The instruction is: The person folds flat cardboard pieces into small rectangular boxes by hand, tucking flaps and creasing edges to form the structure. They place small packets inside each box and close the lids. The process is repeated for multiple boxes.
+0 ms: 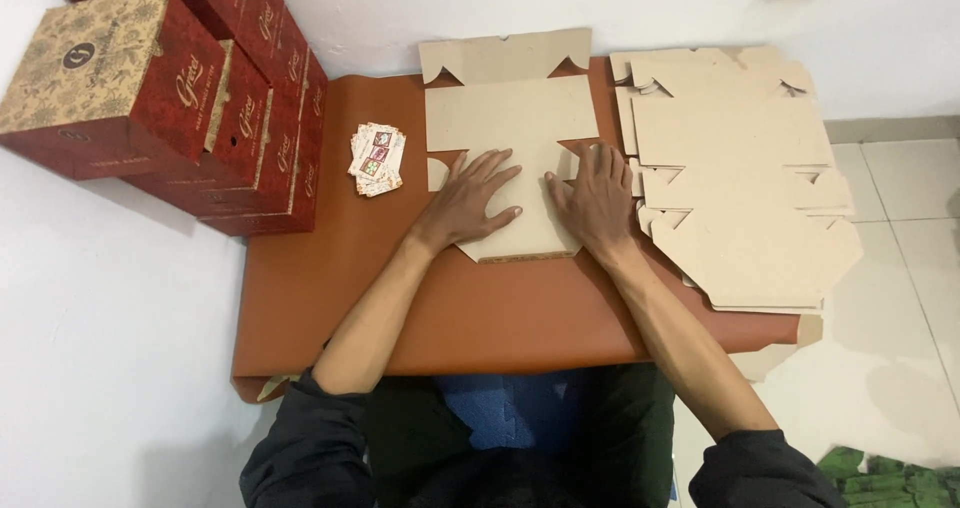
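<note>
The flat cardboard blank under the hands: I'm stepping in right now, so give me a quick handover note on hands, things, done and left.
Left hand: open, palm flat on the flat cardboard blank.
Right hand: open, pressing the same blank's right side.
The blank lies unfolded on the brown mat.
Stack of blanks: to the right, unfolded.
Small stickers: left of the blank, untouched.
Finished red boxes: stacked far left.
Done: several boxes. Left: fold this blank, then the stack.

We see our bare left hand [470,200] and right hand [596,200] and bare forearms, black sleeves pushed above the elbows, black garment over blue fabric at our lap.
</note>
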